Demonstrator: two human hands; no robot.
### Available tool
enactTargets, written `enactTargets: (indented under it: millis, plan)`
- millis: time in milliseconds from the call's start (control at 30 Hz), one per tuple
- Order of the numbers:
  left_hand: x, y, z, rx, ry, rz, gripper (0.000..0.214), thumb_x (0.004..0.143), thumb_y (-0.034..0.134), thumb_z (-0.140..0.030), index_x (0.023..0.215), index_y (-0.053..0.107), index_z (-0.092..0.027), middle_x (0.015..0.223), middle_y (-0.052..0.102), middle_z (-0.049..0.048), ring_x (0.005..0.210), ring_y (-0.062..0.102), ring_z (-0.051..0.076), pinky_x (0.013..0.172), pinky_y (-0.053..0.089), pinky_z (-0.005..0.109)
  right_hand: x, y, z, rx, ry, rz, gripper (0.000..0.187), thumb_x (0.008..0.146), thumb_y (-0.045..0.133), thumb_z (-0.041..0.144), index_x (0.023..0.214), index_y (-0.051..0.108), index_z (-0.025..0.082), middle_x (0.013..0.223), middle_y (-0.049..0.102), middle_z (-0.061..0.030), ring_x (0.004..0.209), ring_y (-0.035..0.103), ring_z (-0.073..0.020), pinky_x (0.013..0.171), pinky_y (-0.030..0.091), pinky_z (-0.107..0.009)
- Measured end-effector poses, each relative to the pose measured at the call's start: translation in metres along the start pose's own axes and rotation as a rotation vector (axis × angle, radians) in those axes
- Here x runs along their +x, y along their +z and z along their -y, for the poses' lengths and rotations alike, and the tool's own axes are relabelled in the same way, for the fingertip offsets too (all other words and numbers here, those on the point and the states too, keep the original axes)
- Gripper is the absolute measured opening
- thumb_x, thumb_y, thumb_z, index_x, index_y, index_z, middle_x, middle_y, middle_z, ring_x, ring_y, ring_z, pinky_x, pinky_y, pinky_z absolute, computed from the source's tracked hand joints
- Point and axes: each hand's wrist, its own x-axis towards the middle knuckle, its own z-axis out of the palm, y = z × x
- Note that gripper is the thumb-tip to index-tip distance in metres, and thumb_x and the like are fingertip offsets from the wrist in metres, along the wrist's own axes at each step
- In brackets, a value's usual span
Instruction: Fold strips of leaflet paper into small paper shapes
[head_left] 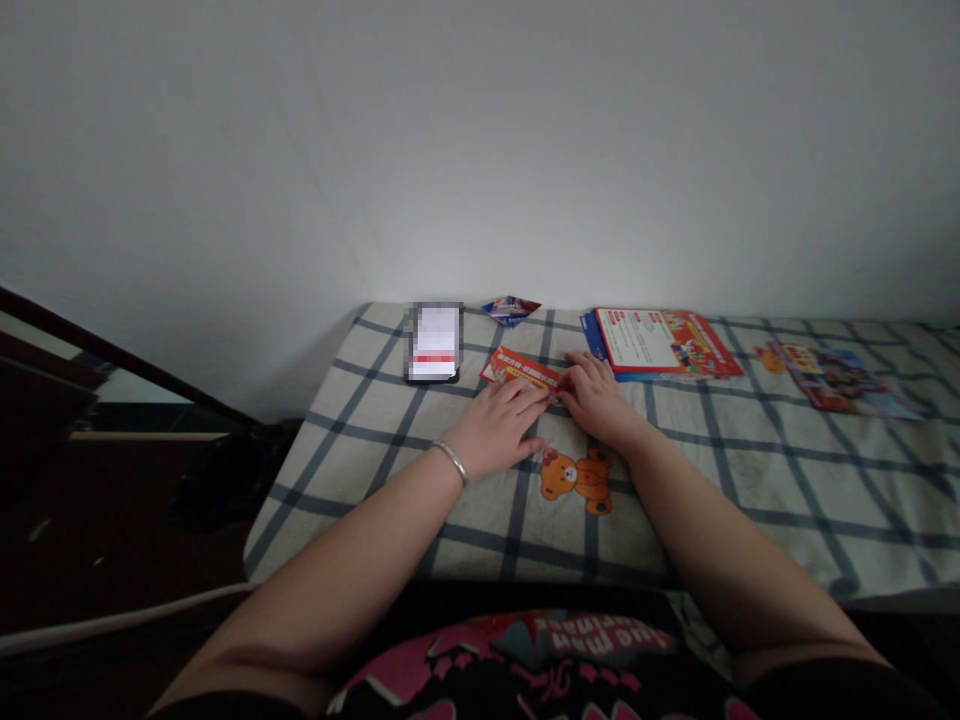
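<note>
A red printed paper (516, 365), folded into a narrow strip with white lettering, lies on the checked tablecloth in front of me. My left hand (501, 428) rests over its lower edge, fingers stretched flat and thumb apart on the cloth. At the strip's right end my right hand (600, 402) has its fingers bent around the paper, the thumb close to my left fingertips. Both hands cover part of the strip, so its lower right portion is hidden. Behind it, near the wall, sits a small folded paper piece (511, 310) with pointed ends, blue and multicoloured.
A phone (435, 343) with a lit screen lies to the left. A stack of red and white printed sheets (660, 343) is right of my hands, and a colourful leaflet (844, 380) lies further right. The tablecloth (465, 530) bears bear prints; the wall (525, 150) stands behind.
</note>
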Motion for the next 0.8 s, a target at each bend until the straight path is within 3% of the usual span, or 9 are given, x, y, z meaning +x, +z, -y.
enactTargets:
  millis: [67,167,800]
  plan:
    - [0.000,0.000,0.001,-0.010,0.022,-0.003,0.054,0.093,0.052,-0.051,0.136,0.051,-0.018,0.143,0.051,0.0077,0.139,0.032,0.027,0.114,0.027,0.045,0.000,-0.002,0.001,-0.004,0.003,0.013,0.020,0.089,0.049,0.026,0.106,0.057,0.019,0.146,0.045,-0.0142,0.141,0.031,-0.0323,0.113,0.026,-0.058]
    - [0.000,0.001,0.003,-0.016,0.036,0.015,0.054,0.094,0.050,-0.052,0.136,0.051,-0.018,0.142,0.052,0.0071,0.136,0.037,0.025,0.115,0.025,0.041,-0.001,-0.003,0.004,-0.012,0.007,0.026,0.023,0.090,0.046,0.025,0.110,0.056,0.018,0.147,0.044,-0.0143,0.140,0.033,-0.0316,0.114,0.024,-0.057]
    - [0.006,0.003,0.000,0.043,0.015,0.010,0.048,0.094,0.052,-0.045,0.131,0.055,-0.016,0.136,0.057,0.0073,0.126,0.046,0.026,0.108,0.034,0.041,0.002,-0.003,0.013,0.034,0.100,0.062,0.040,0.089,0.049,0.036,0.125,0.050,0.019,0.152,0.040,-0.0129,0.143,0.028,-0.0321,0.115,0.013,-0.064]
